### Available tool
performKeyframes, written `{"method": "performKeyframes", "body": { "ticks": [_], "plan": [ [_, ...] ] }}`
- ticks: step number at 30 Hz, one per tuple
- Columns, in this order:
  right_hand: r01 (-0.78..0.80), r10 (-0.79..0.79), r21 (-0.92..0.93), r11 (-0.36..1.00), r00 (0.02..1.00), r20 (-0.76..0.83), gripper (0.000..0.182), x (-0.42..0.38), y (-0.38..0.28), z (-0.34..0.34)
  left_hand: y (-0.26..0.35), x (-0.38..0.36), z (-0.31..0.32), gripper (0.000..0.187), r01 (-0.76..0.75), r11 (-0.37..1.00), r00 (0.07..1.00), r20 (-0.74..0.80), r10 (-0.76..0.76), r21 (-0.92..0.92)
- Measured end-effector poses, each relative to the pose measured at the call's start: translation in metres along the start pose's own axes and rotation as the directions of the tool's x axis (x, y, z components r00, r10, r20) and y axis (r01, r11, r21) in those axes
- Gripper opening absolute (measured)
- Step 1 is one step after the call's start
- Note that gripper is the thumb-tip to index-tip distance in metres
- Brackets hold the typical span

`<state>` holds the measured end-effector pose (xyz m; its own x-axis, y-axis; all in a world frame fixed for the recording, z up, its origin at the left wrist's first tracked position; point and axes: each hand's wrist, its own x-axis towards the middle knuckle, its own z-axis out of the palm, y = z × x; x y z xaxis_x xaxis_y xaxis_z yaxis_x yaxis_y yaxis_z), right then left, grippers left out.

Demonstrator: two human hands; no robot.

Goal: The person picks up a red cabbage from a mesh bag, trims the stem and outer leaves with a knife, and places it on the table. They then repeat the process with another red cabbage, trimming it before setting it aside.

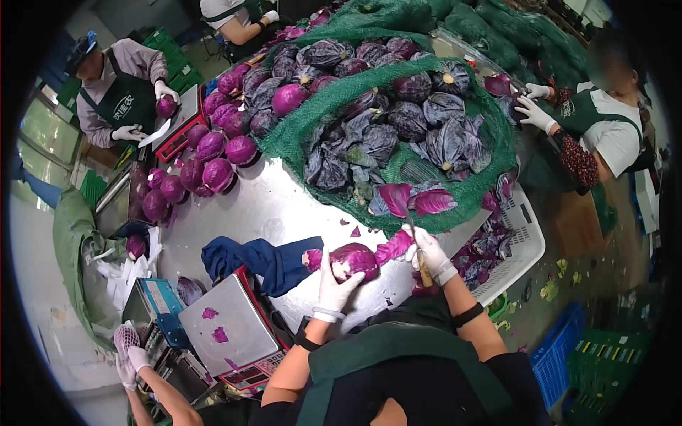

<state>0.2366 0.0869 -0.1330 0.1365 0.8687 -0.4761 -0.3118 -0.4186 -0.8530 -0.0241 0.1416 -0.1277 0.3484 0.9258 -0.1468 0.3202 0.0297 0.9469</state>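
My left hand (332, 290), in a white glove, is closed around a purple cabbage (357, 258) low over the metal table (266, 199). A pale patch shows on the cabbage's near side. My right hand (431, 254), also gloved, grips a knife (425, 271) by its wooden handle, the dark blade pointing away from me. Beside its fingers a loose magenta leaf (395, 246) reaches toward the cabbage. Beyond my hands, a green mesh sack (490, 195) lies open with many unpeeled cabbages (408, 119) inside. A purple scrap (311, 260) lies left of the held cabbage.
Peeled cabbages (217, 174) line the table's left side. Nearer are a blue cloth (263, 259) and a scale (231, 326). A white crate (526, 241) with leaves stands right. Co-workers stand left, right and behind the table; another person's gloved hands (131, 348) show lower left.
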Motion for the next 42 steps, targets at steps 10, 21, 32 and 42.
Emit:
{"method": "performKeyframes", "body": {
  "ticks": [10, 21, 32, 42],
  "plan": [
    [0.328, -0.34, -0.856, 0.4, 0.92, 0.194, 0.07, -0.045, -0.023, 0.067, 0.056, -0.003, 0.031, 0.092, -0.177, 0.856, 0.982, 0.141, 0.123, 0.485],
    [0.247, -0.424, -0.931, 0.271, 0.898, 0.115, 0.046, -0.039, -0.024, 0.068, 0.056, 0.003, 0.035, 0.09, -0.202, 0.754, 0.977, 0.186, 0.107, 0.625],
    [0.2, -0.203, -0.932, 0.301, 0.969, 0.143, 0.049, -0.032, -0.029, 0.057, 0.045, 0.012, 0.036, 0.087, -0.301, 0.733, 0.953, 0.214, 0.213, 0.61],
    [0.294, -0.335, -0.955, 0.04, 0.904, 0.265, 0.048, -0.027, -0.023, 0.054, 0.038, 0.017, 0.038, 0.088, -0.365, 0.762, 0.931, 0.224, 0.288, 0.536]
  ]
}}
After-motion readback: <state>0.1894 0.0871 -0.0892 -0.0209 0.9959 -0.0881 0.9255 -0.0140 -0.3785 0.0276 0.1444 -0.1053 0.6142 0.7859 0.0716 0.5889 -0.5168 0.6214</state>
